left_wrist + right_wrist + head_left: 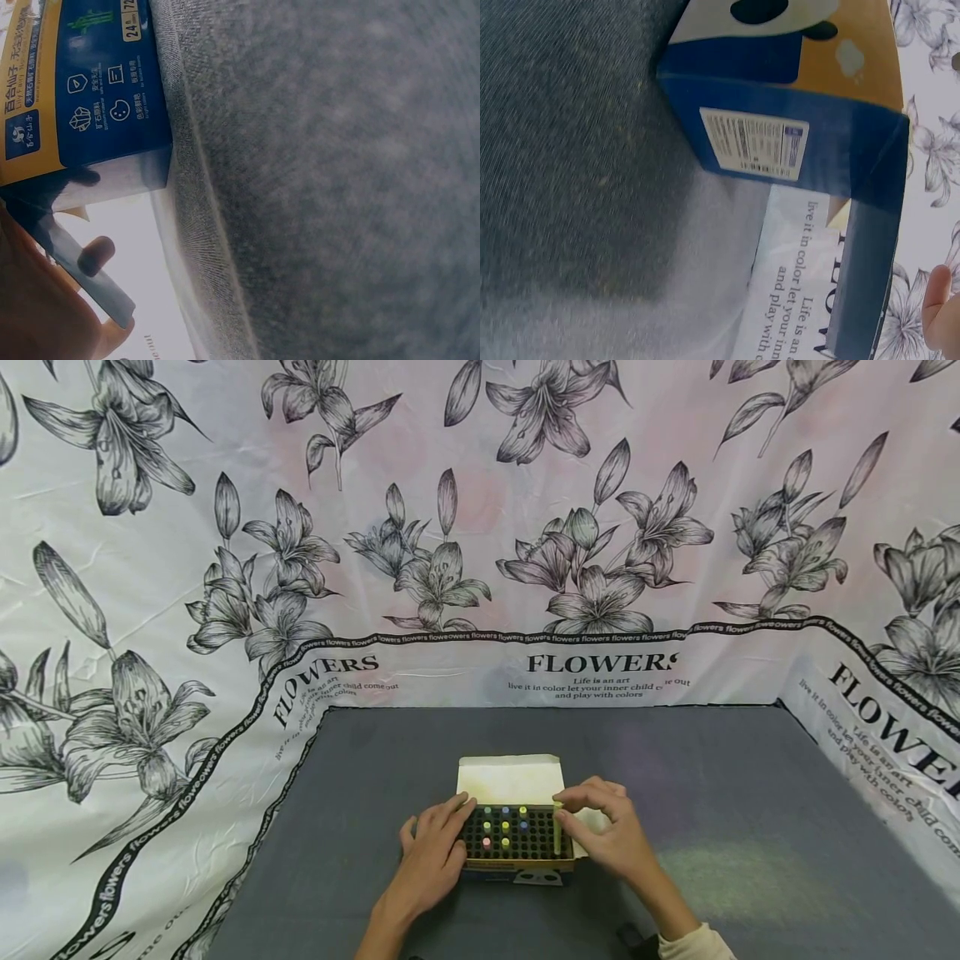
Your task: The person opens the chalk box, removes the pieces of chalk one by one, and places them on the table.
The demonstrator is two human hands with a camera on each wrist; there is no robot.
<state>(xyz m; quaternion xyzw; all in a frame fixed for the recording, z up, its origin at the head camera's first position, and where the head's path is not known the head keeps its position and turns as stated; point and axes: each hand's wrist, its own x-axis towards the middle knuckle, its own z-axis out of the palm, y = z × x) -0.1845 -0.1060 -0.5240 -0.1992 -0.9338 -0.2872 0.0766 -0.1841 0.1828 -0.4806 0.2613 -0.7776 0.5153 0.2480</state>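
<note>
A chalk box (517,864) stands on the table with its lid (510,781) raised at the back. Several coloured chalk sticks (506,826) poke up from its dark grid of holes. My right hand (611,827), at the box's right side, pinches the top of a yellow-green chalk stick (557,835), which is upright over the rightmost holes. My left hand (431,856) holds the box's left side, fingers at the back corner and thumb nearer the front. In the left wrist view, fingers (96,256) lie either side of an open flap (90,281).
The grey tabletop (360,777) extends around the box. A flower-printed cloth (450,593) hangs behind and along both sides. A side flap (592,822) sticks out at the box's right, under my right hand. A small dark object (633,935) lies by the right forearm.
</note>
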